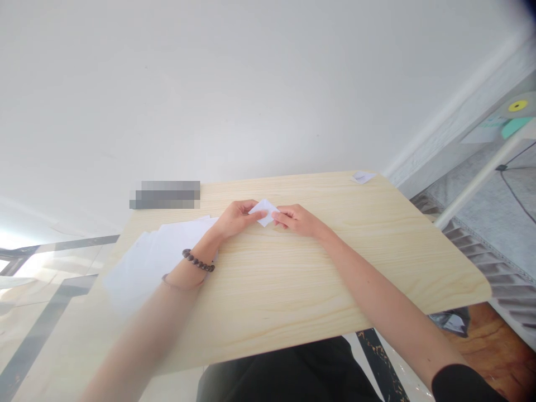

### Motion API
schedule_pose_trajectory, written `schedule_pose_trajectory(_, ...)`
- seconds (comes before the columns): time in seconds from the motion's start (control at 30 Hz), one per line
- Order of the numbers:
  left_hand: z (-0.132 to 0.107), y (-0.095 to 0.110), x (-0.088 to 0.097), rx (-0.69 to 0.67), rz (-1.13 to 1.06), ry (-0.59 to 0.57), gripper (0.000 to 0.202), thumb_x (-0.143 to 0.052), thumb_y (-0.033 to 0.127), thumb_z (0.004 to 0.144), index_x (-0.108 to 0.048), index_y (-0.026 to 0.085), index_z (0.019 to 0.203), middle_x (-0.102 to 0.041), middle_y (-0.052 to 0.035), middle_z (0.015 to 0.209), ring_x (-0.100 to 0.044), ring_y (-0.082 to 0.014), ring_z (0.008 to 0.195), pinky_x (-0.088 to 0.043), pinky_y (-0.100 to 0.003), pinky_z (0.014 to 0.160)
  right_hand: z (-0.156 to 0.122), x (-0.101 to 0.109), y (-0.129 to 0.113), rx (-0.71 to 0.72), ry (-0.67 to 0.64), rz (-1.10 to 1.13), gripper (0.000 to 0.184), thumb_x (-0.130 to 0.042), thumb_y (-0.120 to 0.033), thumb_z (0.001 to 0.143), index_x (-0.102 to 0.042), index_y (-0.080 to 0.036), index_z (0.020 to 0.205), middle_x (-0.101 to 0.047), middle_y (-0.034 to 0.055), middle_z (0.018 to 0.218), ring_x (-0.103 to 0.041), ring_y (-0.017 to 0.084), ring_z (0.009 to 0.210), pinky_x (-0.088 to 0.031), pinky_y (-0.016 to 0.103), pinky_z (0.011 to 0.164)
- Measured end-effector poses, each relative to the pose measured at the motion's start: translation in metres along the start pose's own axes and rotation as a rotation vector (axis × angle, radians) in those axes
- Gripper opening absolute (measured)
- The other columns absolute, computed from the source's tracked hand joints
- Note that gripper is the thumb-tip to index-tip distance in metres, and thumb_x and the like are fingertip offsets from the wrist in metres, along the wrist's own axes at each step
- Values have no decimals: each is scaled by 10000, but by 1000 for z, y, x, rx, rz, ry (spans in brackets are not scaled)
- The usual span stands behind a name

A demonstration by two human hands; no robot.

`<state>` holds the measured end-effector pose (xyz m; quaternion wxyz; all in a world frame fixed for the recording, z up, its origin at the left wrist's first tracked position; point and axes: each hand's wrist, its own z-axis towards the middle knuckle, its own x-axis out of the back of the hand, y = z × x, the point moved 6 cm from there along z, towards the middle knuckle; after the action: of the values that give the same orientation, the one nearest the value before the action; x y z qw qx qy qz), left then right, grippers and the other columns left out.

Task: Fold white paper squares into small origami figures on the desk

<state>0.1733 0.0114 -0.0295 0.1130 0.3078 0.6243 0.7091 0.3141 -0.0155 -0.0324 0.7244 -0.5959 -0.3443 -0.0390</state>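
A small folded piece of white paper (264, 213) lies on the light wooden table (293, 279), held from both sides. My left hand (237, 218) pinches its left edge with thumb and fingers closed. My right hand (295, 219) pinches its right edge, fingers curled on the paper. A dark bead bracelet (198, 261) circles my left wrist. Both forearms rest across the tabletop.
A spread of white paper sheets (159, 251) lies on the table's left side under my left forearm. A small paper scrap (362, 177) sits at the far right corner. A white wall stands behind the table. A white pole and grey rug lie to the right.
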Motion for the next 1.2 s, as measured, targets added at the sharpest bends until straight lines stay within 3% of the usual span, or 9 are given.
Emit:
schedule_pose_trajectory(0.1, 2, -3, 1, 9, -13, -11, 376, -570, 460, 738, -641, 133, 911, -658, -75, 926, -589, -187, 830, -447, -275, 722, 0, -2, -1, 11, -11, -41, 403, -350, -474, 842, -545, -147, 709, -426, -32, 550, -335, 63, 470, -272, 205, 476)
schedule_pose_trajectory(0.37, 4, -11, 4, 10, -16, -42, 353, -602, 443, 721, -653, 122, 859, -667, -70, 859, -591, -180, 766, -444, -269, 665, 0, -5, -1, 30, -24, -52, 394, -352, -462, 843, -538, -150, 689, -442, -30, 561, -337, 63, 476, -270, 207, 476)
schedule_pose_trajectory(0.53, 3, -7, 4, -4, -16, 34, 361, -585, 447, 735, -643, 143, 920, -664, -69, 919, -593, -182, 827, -445, -279, 720, 2, 2, -2, 73, 165, -50, 313, -404, -419, 825, -494, -165, 666, -395, -40, 547, -356, 70, 490, -288, 206, 478)
schedule_pose_trajectory(0.7, 4, -4, 4, -69, -3, 86, 367, -588, 447, 729, -635, 135, 917, -657, -77, 944, -590, -180, 857, -440, -295, 780, 1, 10, 0, 101, 325, -55, 226, -461, -372, 800, -551, -175, 867, -515, -14, 647, -473, 88, 545, -374, 213, 535)
schedule_pose_trajectory(0.9, 5, -5, 4, -50, 120, 108, 373, -605, 447, 707, -621, 145, 925, -656, -63, 877, -584, -160, 767, -441, -269, 694, 0, 15, 8, 27, 390, 35, 253, -500, -397, 778, -549, -186, 909, -599, 8, 729, -566, 98, 513, -419, 223, 517)
schedule_pose_trajectory(1.1, 4, -7, 6, 9, 214, 127, 352, -605, 476, 684, -626, 129, 733, -643, -41, 703, -544, -133, 627, -395, -237, 563, -1, 15, 9, 20, 364, 120, 241, -541, -409, 755, -584, -174, 784, -640, 21, 699, -621, 131, 600, -466, 245, 598)
schedule_pose_trajectory(1.2, 4, -9, 6, 26, 217, 113, 364, -613, 481, 669, -643, 122, 726, -639, -35, 673, -530, -129, 601, -375, -235, 539, 0, 15, 7, 29, 347, 106, 257, -530, -412, 762, -604, -166, 766, -657, 25, 698, -620, 126, 603, -469, 247, 631)
